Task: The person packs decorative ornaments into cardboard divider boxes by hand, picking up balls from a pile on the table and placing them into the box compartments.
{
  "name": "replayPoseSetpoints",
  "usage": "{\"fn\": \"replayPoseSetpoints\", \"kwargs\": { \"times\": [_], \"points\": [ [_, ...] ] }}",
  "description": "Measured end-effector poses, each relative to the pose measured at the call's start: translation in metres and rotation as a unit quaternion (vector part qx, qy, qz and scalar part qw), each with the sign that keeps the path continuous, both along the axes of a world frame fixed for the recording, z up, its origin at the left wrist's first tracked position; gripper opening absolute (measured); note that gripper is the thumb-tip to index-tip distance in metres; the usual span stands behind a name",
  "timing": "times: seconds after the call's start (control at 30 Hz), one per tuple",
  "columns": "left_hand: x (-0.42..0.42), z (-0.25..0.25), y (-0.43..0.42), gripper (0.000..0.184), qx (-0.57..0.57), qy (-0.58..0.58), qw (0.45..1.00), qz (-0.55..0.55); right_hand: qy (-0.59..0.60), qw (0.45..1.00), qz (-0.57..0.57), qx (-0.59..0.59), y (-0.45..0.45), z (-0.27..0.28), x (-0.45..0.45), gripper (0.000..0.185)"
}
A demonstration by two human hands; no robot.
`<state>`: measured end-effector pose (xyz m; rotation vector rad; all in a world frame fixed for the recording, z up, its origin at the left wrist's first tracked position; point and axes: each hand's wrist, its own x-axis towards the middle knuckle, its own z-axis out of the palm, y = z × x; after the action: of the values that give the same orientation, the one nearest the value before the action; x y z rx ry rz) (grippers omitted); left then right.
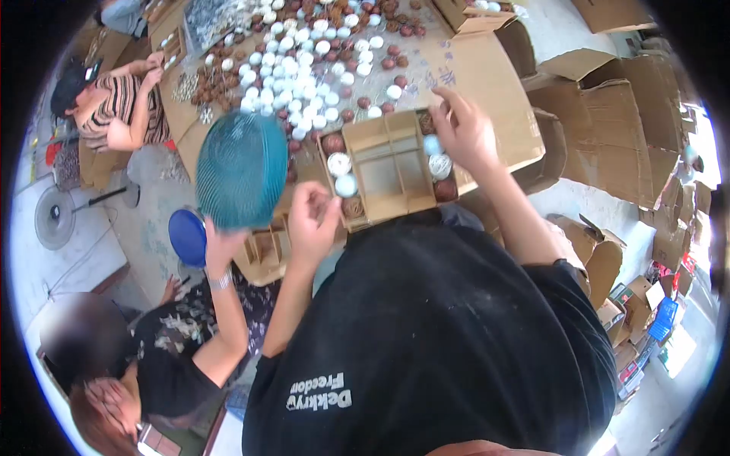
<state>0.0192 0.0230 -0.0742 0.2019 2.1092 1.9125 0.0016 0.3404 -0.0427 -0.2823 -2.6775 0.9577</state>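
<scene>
From my feed I look down on a brown desk (506, 95) over a pale grey floor (566, 199). Large open cardboard cartons (623, 125) crowd the right; I see a pedestal fan (55, 218) at left. Bright light (704, 137) glares at the far right edge.

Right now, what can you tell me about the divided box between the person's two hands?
The box is open-topped and brown, apparently cardboard, with strips dividing it into cells. It sits slightly turned in the view, just ahead of the black shirt. Balls in dark red, white, pale blue and brown line its left and right sides. The left hand is near its left side, the right hand at its far right; whether either touches it is unclear.
</scene>
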Motion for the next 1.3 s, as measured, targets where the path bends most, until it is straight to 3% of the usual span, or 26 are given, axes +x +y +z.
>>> {"fn": "replayPoseSetpoints", "kwargs": {
  "times": [0.1,0.17,0.27,0.33,0.37,0.4,0.47,0.5,0.57,0.6,0.63,0.67,0.7,0.77,0.8,0.83,0.87,0.9,0.93,1.07,1.13,1.2,1.23,1.3],
  "points": [
    [-0.005,-0.009,0.0,0.013,-0.029,-0.017,0.998,0.049,-0.005,0.996,0.08,0.027,0.007,-0.006,0.009,0.03],
    [-0.005,-0.012,0.0,0.011,-0.102,-0.076,0.992,-0.015,-0.001,0.995,0.093,0.028,0.007,0.002,0.019,0.032],
    [-0.007,-0.013,0.002,0.013,-0.06,-0.075,0.995,-0.025,-0.026,0.993,0.111,-0.042,0.008,0.014,0.021,0.033],
    [-0.013,-0.011,-0.001,0.015,-0.07,-0.071,0.995,-0.023,-0.066,0.996,-0.015,-0.065,0.008,0.017,0.031,0.032],
    [-0.018,-0.003,-0.002,0.016,-0.129,-0.042,0.989,-0.058,-0.007,0.994,-0.083,-0.073,0.001,0.019,0.03,0.026],
    [-0.021,0.005,-0.001,0.017,-0.189,-0.014,0.978,-0.091,-0.004,0.994,-0.081,-0.072,0.008,0.009,0.036,0.026],
    [-0.022,0.014,0.004,0.018,-0.183,-0.021,0.979,-0.084,-0.249,0.95,0.059,-0.18,0.024,-0.01,0.047,0.022],
    [-0.022,0.018,0.007,0.017,-0.187,0.035,0.979,-0.073,-0.247,0.95,0.059,-0.18,0.025,-0.01,0.05,0.022],
    [-0.026,0.034,0.017,0.012,-0.194,0.082,0.975,-0.074,-0.156,0.98,0.09,-0.089,0.028,-0.005,0.051,0.026],
    [-0.028,0.043,0.024,0.012,-0.197,0.083,0.974,-0.072,-0.205,0.975,0.057,-0.066,0.036,-0.002,0.043,0.027],
    [-0.032,0.049,0.034,0.008,-0.09,0.052,0.993,-0.049,-0.252,0.967,0.022,-0.043,0.052,-0.001,0.031,0.029],
    [-0.038,0.053,0.04,0.005,0.018,0.022,0.999,-0.025,-0.206,0.979,0.004,-0.006,0.072,0.005,0.015,0.027],
    [-0.045,0.057,0.041,0.01,0.037,0.009,0.999,-0.033,-0.182,0.981,-0.068,0.022,0.087,0.017,-0.003,0.024],
    [-0.056,0.047,0.035,0.012,-0.005,0.017,1.0,-0.026,-0.143,0.98,-0.072,0.114,0.17,-0.02,-0.049,0.026],
    [-0.058,0.042,0.03,0.013,-0.041,0.027,0.999,-0.022,-0.098,0.949,-0.015,0.3,0.218,-0.044,-0.076,0.031],
    [-0.058,0.038,0.024,0.012,-0.061,0.008,0.998,-0.025,-0.034,0.944,-0.021,0.327,0.242,-0.044,-0.1,0.032],
    [-0.056,0.032,0.019,0.012,-0.065,0.006,0.998,-0.019,-0.066,0.984,-0.103,0.133,0.261,-0.054,-0.128,0.031],
    [-0.054,0.026,0.016,0.011,-0.044,-0.027,0.999,0.004,-0.057,0.975,-0.206,-0.058,0.28,-0.064,-0.156,0.031],
    [-0.051,0.02,0.013,0.011,-0.023,-0.06,0.998,0.025,-0.062,0.914,-0.282,-0.284,0.282,-0.059,-0.177,0.031],
    [-0.047,0.0,0.005,0.009,0.018,-0.065,0.995,0.076,-0.029,0.851,-0.347,-0.392,0.291,-0.11,-0.217,0.033],
    [-0.042,-0.003,0.0,0.009,0.007,-0.097,0.989,0.114,-0.021,0.785,-0.365,-0.5,0.279,-0.122,-0.216,0.02],
    [-0.043,-0.012,-0.008,0.01,-0.022,-0.094,0.987,0.13,-0.038,0.865,-0.344,-0.363,0.235,-0.132,-0.192,0.03],
    [-0.042,-0.016,-0.014,0.011,-0.051,-0.087,0.985,0.142,-0.004,0.875,-0.356,-0.328,0.207,-0.156,-0.183,0.041],
    [-0.047,-0.028,-0.022,0.012,-0.09,-0.108,0.979,0.146,-0.115,0.95,-0.262,-0.122,0.145,-0.205,-0.166,0.05]
  ]
}}
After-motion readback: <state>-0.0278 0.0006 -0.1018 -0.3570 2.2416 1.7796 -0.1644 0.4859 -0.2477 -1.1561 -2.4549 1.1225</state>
